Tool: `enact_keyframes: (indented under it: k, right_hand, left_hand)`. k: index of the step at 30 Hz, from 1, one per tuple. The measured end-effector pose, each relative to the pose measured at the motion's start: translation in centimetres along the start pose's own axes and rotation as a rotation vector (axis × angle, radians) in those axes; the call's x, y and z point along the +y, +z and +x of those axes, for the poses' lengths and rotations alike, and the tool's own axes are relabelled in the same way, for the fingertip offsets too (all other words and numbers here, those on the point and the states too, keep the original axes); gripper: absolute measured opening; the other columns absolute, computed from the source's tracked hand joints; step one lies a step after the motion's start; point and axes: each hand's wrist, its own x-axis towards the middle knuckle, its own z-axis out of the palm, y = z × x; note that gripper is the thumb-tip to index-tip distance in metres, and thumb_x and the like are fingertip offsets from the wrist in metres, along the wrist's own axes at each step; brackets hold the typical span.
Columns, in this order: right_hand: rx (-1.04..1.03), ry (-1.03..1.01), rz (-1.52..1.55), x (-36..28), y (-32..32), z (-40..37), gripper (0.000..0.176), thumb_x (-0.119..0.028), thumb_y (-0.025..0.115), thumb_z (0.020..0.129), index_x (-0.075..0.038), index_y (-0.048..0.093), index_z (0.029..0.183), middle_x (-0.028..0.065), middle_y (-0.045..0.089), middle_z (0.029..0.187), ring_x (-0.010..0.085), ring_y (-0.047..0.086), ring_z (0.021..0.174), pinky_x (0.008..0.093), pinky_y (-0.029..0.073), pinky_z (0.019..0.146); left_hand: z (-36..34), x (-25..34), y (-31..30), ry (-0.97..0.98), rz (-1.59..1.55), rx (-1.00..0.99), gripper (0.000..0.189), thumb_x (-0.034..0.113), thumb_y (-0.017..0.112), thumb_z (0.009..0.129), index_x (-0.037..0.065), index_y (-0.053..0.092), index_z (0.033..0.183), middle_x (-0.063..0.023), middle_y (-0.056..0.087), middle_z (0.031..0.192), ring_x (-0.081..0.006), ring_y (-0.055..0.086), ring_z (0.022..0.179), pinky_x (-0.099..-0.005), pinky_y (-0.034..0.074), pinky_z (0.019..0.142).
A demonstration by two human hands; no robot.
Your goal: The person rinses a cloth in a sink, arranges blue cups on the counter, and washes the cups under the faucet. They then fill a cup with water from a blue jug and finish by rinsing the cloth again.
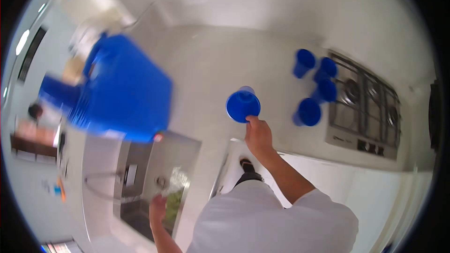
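My right hand (pixel 259 133) pinches the rim of a blue cup (pixel 243 107) over the pale countertop (pixel 211 75). The cup's open mouth faces me. My left hand (pixel 158 210) is over the sink (pixel 133 213), blurred by motion, so its fingers cannot be made out. Beside it in the sink are a whitish, see-through blur (pixel 178 180), perhaps water or clear plastic, and something green (pixel 173 204). More blue cups (pixel 308 111) stand grouped at the right of the counter.
A large blue jug (pixel 129 91) with a handle stands at the left, with a blue cup-shaped piece (pixel 58 93) at its far end. A gas stove (pixel 363 105) adjoins the cups on the right. The tap (pixel 130 175) rises at the sink's edge.
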Motion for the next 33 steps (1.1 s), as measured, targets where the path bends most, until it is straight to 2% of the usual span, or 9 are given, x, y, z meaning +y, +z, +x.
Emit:
enact_keyframes:
  k: [5, 9, 13, 15, 16, 22, 26, 29, 33]
  right_hand:
    - [-0.415, -0.448, 0.457, -10.2, 4.8, -3.9, 0.024, 0.0, 0.062, 0.083, -0.007, 0.051, 0.103, 0.0117, 0.065, 0.082, 0.0338, 0.059, 0.065, 0.0434, 0.047, 0.063]
    - [-0.87, -0.471, 0.739, -19.7, 9.8, -8.1, 0.016, 0.0, 0.058, 0.088, -0.005, 0.051, 0.102, 0.0146, 0.064, 0.076, 0.0331, 0.064, 0.072, 0.0385, 0.05, 0.063]
    - [-1.158, -0.487, 0.91, -28.4, 16.7, -13.0, 0.011, -0.005, 0.056, 0.092, -0.004, 0.05, 0.101, 0.0155, 0.064, 0.077, 0.0298, 0.065, 0.07, 0.0371, 0.05, 0.063]
    - [-1.231, -0.508, 0.875, -31.2, 19.5, -13.3, 0.009, -0.006, 0.055, 0.093, -0.003, 0.051, 0.101, 0.0137, 0.064, 0.076, 0.0261, 0.065, 0.068, 0.0354, 0.05, 0.063]
    - [-1.237, -0.497, 0.851, -32.4, 20.1, -13.8, 0.009, -0.006, 0.055, 0.094, -0.003, 0.051, 0.102, 0.0122, 0.064, 0.076, 0.0239, 0.064, 0.068, 0.0348, 0.05, 0.063]
    - [-1.147, -0.43, 0.811, -34.2, 22.9, -14.4, 0.02, -0.019, 0.057, 0.097, -0.001, 0.056, 0.106, 0.008, 0.061, 0.074, 0.0151, 0.058, 0.067, 0.0298, 0.048, 0.062]
    - [-0.994, -0.468, 0.683, -32.1, 25.1, -14.0, 0.035, -0.034, 0.056, 0.098, -0.005, 0.057, 0.119, 0.01, 0.06, 0.097, 0.0145, 0.056, 0.081, 0.0295, 0.048, 0.072]
    - [-1.194, 0.003, 0.845, -32.7, 25.0, -13.6, 0.048, -0.042, 0.057, 0.097, -0.009, 0.051, 0.131, 0.0107, 0.057, 0.114, 0.0149, 0.054, 0.092, 0.0309, 0.046, 0.08]
    - [-1.143, 0.039, 0.911, -30.7, 26.0, -13.6, 0.059, -0.046, 0.059, 0.094, -0.012, 0.042, 0.139, 0.0105, 0.054, 0.12, 0.014, 0.051, 0.097, 0.0285, 0.044, 0.084]
  left_hand:
    - [-0.6, 3.2, -1.6, 0.179, -0.343, 0.312, 0.054, 0.03, 0.071, 0.085, 0.003, 0.056, 0.129, -0.0179, 0.06, 0.127, -0.0289, 0.059, 0.117, -0.0381, 0.045, 0.099]
    - [-1.2, 2.2, -1.7, 0.297, -0.436, 0.479, 0.09, 0.028, 0.081, 0.075, 0.005, 0.031, 0.146, -0.023, 0.041, 0.144, -0.0378, 0.043, 0.132, -0.0421, 0.04, 0.106]
    - [-0.6, -4.9, 0.4, 0.31, -0.451, 0.796, 0.107, 0.035, 0.086, 0.069, 0.003, 0.022, 0.148, -0.0238, 0.039, 0.144, -0.0381, 0.043, 0.132, -0.0436, 0.042, 0.103]
    - [-1.7, -6.3, -1.1, 0.095, -0.637, 0.669, 0.104, 0.037, 0.085, 0.07, 0.002, 0.024, 0.147, -0.0241, 0.04, 0.143, -0.0387, 0.044, 0.131, -0.0437, 0.043, 0.103]
    - [-2.4, -7.3, -1.5, -0.001, -0.735, 0.594, 0.103, 0.038, 0.084, 0.07, 0.002, 0.025, 0.146, -0.0243, 0.041, 0.143, -0.039, 0.045, 0.13, -0.0437, 0.043, 0.103]
    - [-1.0, -10.0, -1.6, 0.127, -0.765, 0.825, 0.08, 0.042, 0.075, 0.08, 0.006, 0.037, 0.14, -0.0197, 0.052, 0.124, -0.0348, 0.06, 0.107, -0.0421, 0.049, 0.094]
    - [0.0, -8.6, -2.0, 0.023, -0.835, 0.777, 0.063, 0.048, 0.065, 0.086, 0.005, 0.05, 0.13, -0.0217, 0.052, 0.118, -0.0393, 0.059, 0.105, -0.0444, 0.05, 0.089]
    - [3.0, -7.6, -0.6, -0.006, -0.861, 0.843, 0.048, 0.041, 0.066, 0.089, 0.007, 0.056, 0.121, -0.0182, 0.054, 0.111, -0.0321, 0.065, 0.089, -0.0406, 0.053, 0.083]
    - [3.5, -5.9, -0.8, -0.05, -0.874, 0.794, 0.048, 0.038, 0.066, 0.089, 0.007, 0.055, 0.124, -0.0175, 0.057, 0.109, -0.0311, 0.065, 0.089, -0.0386, 0.054, 0.082]
